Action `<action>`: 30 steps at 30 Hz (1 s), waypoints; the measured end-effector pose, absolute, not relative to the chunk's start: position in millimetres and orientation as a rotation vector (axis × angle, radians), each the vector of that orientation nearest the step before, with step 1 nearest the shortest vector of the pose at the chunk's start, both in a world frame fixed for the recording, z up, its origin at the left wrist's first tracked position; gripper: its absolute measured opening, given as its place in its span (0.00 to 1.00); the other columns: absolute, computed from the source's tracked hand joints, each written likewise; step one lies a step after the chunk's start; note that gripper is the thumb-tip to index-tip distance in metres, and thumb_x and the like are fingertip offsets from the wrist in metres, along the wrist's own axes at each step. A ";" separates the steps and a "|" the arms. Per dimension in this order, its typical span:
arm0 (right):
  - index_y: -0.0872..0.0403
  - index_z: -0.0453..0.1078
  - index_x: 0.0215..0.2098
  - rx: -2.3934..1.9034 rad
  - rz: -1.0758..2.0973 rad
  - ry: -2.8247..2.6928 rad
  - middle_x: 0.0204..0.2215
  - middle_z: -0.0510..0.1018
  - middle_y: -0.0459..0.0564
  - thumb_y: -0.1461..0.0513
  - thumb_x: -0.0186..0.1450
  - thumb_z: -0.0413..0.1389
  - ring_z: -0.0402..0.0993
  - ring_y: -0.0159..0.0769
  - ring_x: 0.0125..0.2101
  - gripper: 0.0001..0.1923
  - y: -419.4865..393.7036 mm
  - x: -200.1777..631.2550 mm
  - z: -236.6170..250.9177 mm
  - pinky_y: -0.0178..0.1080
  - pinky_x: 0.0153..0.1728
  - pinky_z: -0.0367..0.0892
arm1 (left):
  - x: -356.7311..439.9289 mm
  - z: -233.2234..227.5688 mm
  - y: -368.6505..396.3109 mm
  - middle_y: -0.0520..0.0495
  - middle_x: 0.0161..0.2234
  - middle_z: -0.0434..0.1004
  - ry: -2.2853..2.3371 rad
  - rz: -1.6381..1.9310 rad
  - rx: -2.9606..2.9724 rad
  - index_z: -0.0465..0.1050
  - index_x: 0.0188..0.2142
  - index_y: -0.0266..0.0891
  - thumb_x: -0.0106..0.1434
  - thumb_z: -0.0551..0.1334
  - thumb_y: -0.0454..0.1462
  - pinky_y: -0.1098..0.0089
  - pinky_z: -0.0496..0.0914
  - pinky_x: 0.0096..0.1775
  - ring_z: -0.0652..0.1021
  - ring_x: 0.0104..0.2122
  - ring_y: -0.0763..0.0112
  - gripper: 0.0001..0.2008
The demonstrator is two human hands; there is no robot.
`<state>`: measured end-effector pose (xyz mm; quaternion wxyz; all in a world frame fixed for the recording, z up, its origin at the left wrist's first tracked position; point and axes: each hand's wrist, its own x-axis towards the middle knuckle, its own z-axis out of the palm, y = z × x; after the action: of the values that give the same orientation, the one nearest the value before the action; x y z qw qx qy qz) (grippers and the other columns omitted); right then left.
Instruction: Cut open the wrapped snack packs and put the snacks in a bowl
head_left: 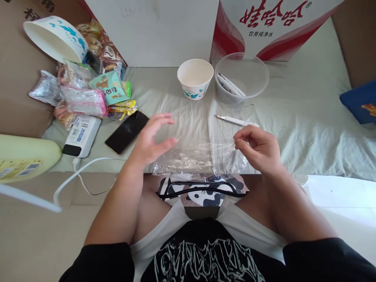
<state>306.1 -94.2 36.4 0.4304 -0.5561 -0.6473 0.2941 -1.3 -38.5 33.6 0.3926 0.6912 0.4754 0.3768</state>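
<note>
A sheet of clear plastic film lies spread over the pale bed sheet in front of me. My left hand hovers over its left part with fingers apart, holding nothing I can see. My right hand is at the film's right edge, thumb and fingers pinched together, seemingly on the film. Beyond the film stand a white paper cup and a clear plastic bowl with sachets inside. A white packaged utensil lies just past my right hand.
A black phone and a white power bank with a cable lie at the left, beside a heap of snack packets and a tipped paper bowl. Cardboard boxes wall the back. A blue cushion sits at the right.
</note>
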 end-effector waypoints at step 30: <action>0.51 0.71 0.43 -1.557 1.133 -1.615 0.18 0.76 0.42 0.56 0.67 0.56 0.72 0.33 0.17 0.09 -90.9 325.9 38.1 0.40 0.25 0.70 | 22.8 40.0 -29.5 0.58 0.14 0.66 1.207 0.805 0.983 0.67 0.25 0.41 0.56 0.68 0.40 0.77 0.52 0.14 0.63 0.11 0.80 0.11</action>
<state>325.9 -90.9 38.1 0.3091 -0.5893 -0.6110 0.4288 22.8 -29.5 40.0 0.6402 0.4309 0.5290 0.3530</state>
